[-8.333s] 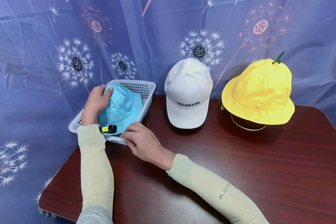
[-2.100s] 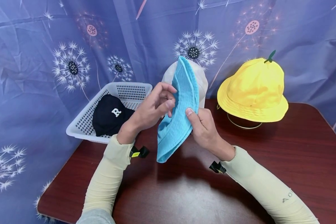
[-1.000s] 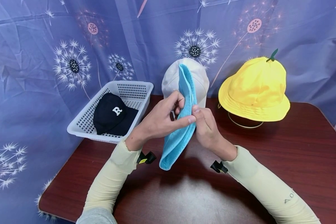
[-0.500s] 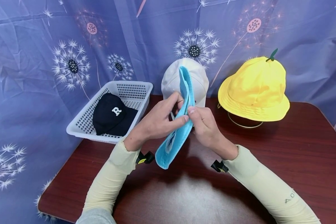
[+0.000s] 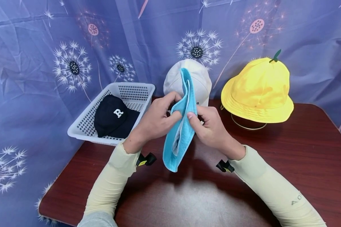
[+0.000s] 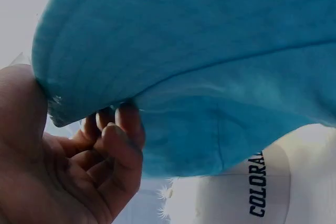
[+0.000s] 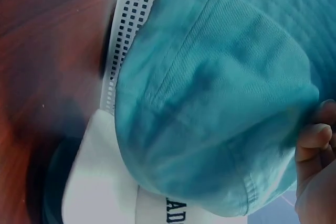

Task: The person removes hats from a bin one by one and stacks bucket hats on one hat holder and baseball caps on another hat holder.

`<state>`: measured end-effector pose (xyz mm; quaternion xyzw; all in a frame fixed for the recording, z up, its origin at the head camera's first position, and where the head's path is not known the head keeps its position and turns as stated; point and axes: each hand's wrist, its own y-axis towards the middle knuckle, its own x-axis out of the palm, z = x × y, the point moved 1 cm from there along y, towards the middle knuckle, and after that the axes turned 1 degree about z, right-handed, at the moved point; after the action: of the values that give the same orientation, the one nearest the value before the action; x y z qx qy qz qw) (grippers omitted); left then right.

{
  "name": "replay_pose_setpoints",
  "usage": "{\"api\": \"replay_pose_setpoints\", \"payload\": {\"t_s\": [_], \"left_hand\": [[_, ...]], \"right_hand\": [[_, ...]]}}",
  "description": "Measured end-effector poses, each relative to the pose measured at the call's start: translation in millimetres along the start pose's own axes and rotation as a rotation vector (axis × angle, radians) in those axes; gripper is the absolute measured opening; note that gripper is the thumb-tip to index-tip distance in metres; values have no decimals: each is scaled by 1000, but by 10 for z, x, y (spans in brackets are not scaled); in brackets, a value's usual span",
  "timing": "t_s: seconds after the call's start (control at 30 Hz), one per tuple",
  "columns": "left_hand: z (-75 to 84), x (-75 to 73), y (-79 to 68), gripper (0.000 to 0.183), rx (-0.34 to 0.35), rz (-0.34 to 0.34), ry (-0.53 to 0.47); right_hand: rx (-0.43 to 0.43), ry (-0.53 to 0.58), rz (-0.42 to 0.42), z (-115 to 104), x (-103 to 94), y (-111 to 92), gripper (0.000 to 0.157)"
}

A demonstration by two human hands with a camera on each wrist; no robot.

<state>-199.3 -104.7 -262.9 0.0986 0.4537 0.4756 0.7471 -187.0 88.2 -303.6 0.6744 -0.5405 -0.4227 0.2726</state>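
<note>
A light blue bucket hat (image 5: 170, 156) is held up on edge over the middle of the table, its opening facing the person. The left hand (image 5: 156, 118) pinches one side of its brim, thumb inside the fold. On the opposite side the right hand (image 5: 213, 127) grips the brim, thumb on the near face. In the left wrist view the brim (image 6: 173, 30) lies between thumb and curled fingers. The right wrist view is mostly filled by the crown (image 7: 220, 93), with the right fingertips at its edge. Behind the hat stands a white COLORADO cap (image 5: 173, 77), partly hidden.
At the left, a white perforated basket (image 5: 86, 136) contains a black cap (image 5: 109, 116) with a white R. A yellow bucket hat (image 5: 258, 91) with a green leaf sits on a wire stand (image 5: 248, 127) at the right. A patterned purple curtain (image 5: 150, 37) hangs behind the dark red table (image 5: 272, 164).
The blue bucket hat was lifted out of the basket, uncovering the black cap. In the last second the hands moved slightly apart and its brim opening spread wider.
</note>
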Motion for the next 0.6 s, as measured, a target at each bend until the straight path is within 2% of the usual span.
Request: {"api": "replay_pose_setpoints", "payload": {"t_s": [0.17,0.4,0.6], "left_hand": [[-13,-88,-9,9,40,64,3],[1,-215,-28,10,1,123,22],[48,-313,-53,8,5,168,-23]], "right_hand": [[-46,4,32,-11,-56,22,28],[-68,6,72,-41,-170,57,35],[-117,2,118,-56,-299,101,41]]}}
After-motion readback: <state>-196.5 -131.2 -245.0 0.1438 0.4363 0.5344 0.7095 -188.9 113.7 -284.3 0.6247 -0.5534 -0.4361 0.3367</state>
